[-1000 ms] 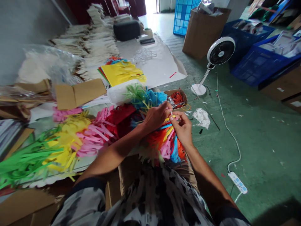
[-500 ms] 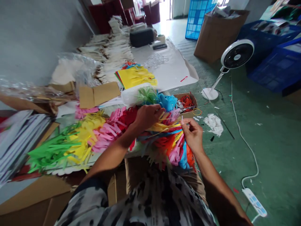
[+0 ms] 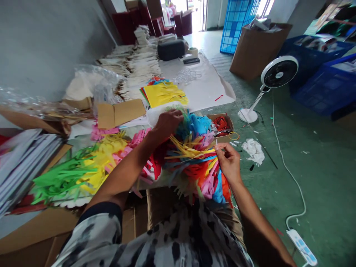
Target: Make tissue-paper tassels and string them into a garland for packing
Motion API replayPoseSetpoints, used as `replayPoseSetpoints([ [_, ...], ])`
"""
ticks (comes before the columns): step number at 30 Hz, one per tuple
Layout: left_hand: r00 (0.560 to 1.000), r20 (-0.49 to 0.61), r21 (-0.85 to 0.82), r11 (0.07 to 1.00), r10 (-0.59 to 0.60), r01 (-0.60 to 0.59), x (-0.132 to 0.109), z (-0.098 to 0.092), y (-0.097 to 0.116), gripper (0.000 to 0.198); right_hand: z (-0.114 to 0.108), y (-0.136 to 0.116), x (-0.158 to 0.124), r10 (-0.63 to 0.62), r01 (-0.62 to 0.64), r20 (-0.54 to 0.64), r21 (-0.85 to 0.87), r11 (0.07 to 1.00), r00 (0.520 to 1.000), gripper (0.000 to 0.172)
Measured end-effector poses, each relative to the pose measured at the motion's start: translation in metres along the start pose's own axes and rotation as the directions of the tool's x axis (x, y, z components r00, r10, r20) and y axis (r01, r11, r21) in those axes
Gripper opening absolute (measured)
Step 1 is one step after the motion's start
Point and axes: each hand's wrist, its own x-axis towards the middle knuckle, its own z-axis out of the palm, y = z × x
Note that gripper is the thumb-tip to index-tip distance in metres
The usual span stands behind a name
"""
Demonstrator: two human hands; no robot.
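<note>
A thick bunch of fringed crepe-like paper (image 3: pixel 191 159) in blue, orange, pink and yellow lies over my lap and the table edge. My left hand (image 3: pixel 168 124) grips its far end, pressing the strips together. My right hand (image 3: pixel 229 163) pinches a thin white stem (image 3: pixel 216 142) at the bunch's near right side, with yellow paper strips (image 3: pixel 189 151) running toward those fingers. The fingertips of my right hand partly hide where the stem meets the strips.
Fringed green, yellow and pink paper (image 3: pixel 80 174) covers the table to the left. Beyond lie a yellow paper stack (image 3: pixel 164 94), pale paper bundles (image 3: pixel 139 63) and a box lid with red foil (image 3: pixel 221 125). On the green floor to the right are a fan (image 3: pixel 279 72), a power strip (image 3: pixel 302 246) and blue crates (image 3: pixel 328 85).
My left hand has moved away from my right, up to the far end of the bunch. The yellow strips now stretch out between my hands. The view has shifted slightly.
</note>
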Motion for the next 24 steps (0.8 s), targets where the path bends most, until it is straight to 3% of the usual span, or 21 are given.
replayPoseSetpoints([
  [3,0.979,-0.161,-0.139,0.985,-0.127,0.105,0.002,-0.012,-0.020,0.015,0.000,0.000,0.000,0.005,-0.005,-0.002,0.003,1.000,1.000,0.027],
  [6,0.891,-0.317,-0.371,0.907,-0.326,0.200,-0.002,-0.034,-0.036,0.010,0.001,0.000,0.000,0.007,-0.007,-0.009,0.004,1.000,1.000,0.026],
  [8,0.860,-0.324,-0.502,0.842,-0.395,0.197,-0.008,-0.047,-0.034,0.010,0.001,0.000,0.000,0.007,-0.007,-0.009,0.005,1.000,1.000,0.026],
  [9,0.874,-0.294,-0.547,0.818,-0.387,0.178,-0.011,-0.052,-0.027,0.010,0.001,-0.001,0.000,0.007,-0.007,-0.007,0.004,1.000,1.000,0.026],
  [12,0.982,-0.081,-0.566,0.819,-0.173,0.098,-0.020,-0.051,0.010,0.014,0.001,-0.001,0.000,0.005,-0.005,-0.006,-0.001,1.000,1.000,0.027],
  [15,0.992,0.117,-0.400,0.916,0.036,0.014,-0.024,-0.034,0.052,0.015,0.001,-0.002,0.000,-0.007,0.007,-0.015,-0.016,1.000,1.000,0.027],
  [18,0.988,0.133,-0.317,0.948,0.073,-0.027,-0.024,-0.023,0.078,0.010,0.002,-0.003,0.000,-0.021,0.019,-0.027,-0.040,0.999,0.999,0.028],
  [21,0.991,0.102,-0.294,0.954,0.091,-0.058,-0.021,-0.023,0.087,0.012,0.002,-0.004,0.000,-0.029,0.027,-0.034,-0.058,0.998,0.999,0.028],
  [24,0.966,0.094,-0.319,0.927,0.239,-0.198,-0.017,-0.023,0.090,0.014,0.003,-0.006,0.001,-0.035,0.033,-0.030,-0.059,0.998,0.999,0.027],
])
